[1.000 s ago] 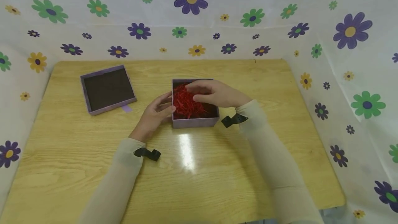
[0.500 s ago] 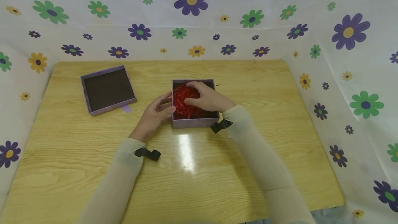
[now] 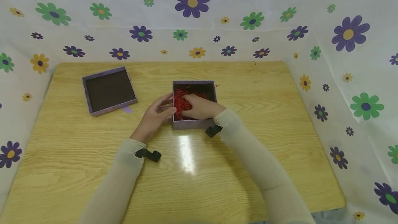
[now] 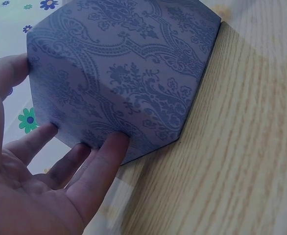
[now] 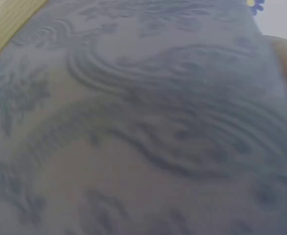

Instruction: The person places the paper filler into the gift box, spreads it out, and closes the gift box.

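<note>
A lavender box point(image 3: 194, 124) stands uncovered at mid-table, with red shredded paper point(image 3: 182, 103) bunched toward its left side. My left hand point(image 3: 155, 113) rests against the left wall, thumb near the front corner. In the left wrist view, extended fingertips point(image 4: 115, 142) touch the paisley-patterned side of the box. My right hand point(image 3: 200, 107) reaches into the box, its thumb and index finger spread around part of the red shreds, the other fingertips hidden. The right wrist view is filled by the blurred box wall point(image 5: 133, 147), a bit of the hand at its right edge.
The box lid point(image 3: 109, 91) lies inside-up at the back left, a small purple tab point(image 3: 127, 109) beneath its edge. A loose red strand point(image 3: 217, 85) sticks out by the box's back right corner. Flowered white cloth point(image 3: 211, 13) walls the wooden table point(image 3: 248, 78) behind and at the sides.
My right hand has lowered into the box and moved left and nearer to me. The red shreds have shifted toward the left wall, baring dark box floor behind. My left hand has stayed put.
</note>
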The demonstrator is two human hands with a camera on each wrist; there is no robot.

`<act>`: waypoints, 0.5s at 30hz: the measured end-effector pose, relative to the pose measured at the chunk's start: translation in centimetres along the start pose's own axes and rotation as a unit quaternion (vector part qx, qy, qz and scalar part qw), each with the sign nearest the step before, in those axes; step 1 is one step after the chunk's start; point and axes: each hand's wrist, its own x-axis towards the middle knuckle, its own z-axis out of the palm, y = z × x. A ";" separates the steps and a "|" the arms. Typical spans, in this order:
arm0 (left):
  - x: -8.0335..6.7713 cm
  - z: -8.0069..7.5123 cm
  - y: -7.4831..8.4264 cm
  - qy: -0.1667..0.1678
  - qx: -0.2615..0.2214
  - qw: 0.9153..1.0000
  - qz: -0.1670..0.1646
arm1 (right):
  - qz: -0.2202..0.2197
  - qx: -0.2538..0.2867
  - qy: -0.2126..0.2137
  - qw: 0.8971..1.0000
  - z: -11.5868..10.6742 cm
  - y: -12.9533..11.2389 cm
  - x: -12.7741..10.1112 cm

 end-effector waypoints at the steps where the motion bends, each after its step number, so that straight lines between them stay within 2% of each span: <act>1: 0.0 0.0 0.0 -0.001 -0.002 1.000 -0.002 | 0.002 -0.012 0.002 1.000 -0.1 -0.2 -0.4; 5: -0.1 0.0 0.0 0.000 -0.004 1.000 -0.006 | -0.013 -0.038 0.025 0.999 -1.1 -0.6 -2.4; 9: 0.0 -0.1 -0.1 0.002 0.007 1.000 -0.004 | -0.053 0.004 0.087 0.995 -3.1 0.5 -5.1; 11: 0.0 -0.1 -0.1 0.000 0.013 1.000 -0.002 | -0.068 0.043 0.136 0.987 -4.0 1.9 -6.2; 13: 0.0 -0.2 -0.1 0.001 0.020 1.000 -0.001 | -0.061 0.088 0.191 0.976 -4.4 3.7 -6.9; 15: 0.0 -0.2 -0.1 0.000 0.023 1.000 0.000 | -0.045 0.127 0.228 0.964 -4.4 5.7 -7.1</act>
